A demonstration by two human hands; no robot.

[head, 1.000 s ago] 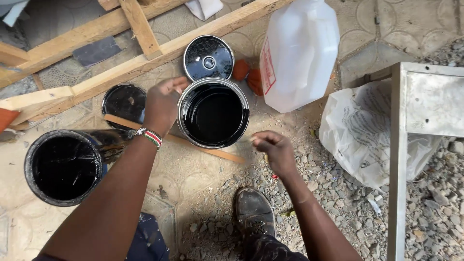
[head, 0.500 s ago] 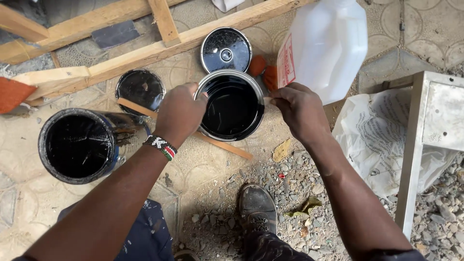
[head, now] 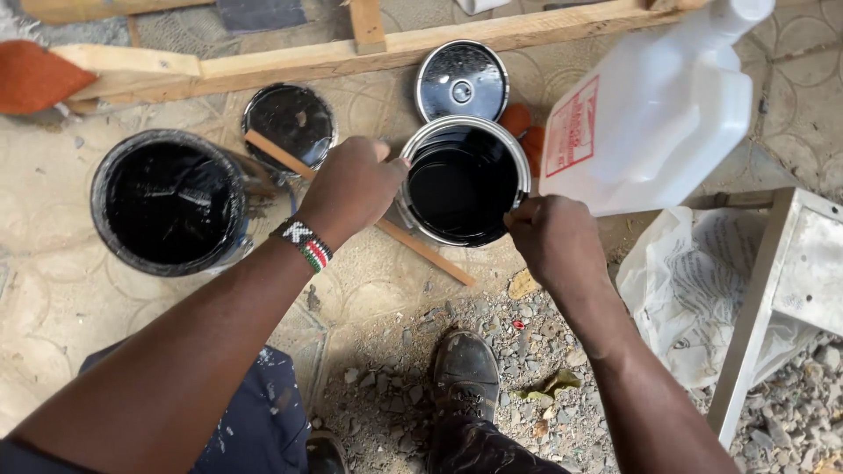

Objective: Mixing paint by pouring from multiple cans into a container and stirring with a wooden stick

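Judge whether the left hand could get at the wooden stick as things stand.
Probably yes: the left hand lies right over the wooden stick, which rests uncovered on the floor beside the open can.

The round metal tin (head: 465, 180) has a bright, smooth silver rim and holds glossy black liquid. Its round metal lid (head: 462, 81) is glossy black inside. The larger black bucket (head: 169, 202) is matt and paint-crusted. The white plastic jug (head: 654, 123) is smooth and semi-matt. The pale wooden stick (head: 421, 246) and wooden beam (head: 351, 54) are rough, unfinished timber.
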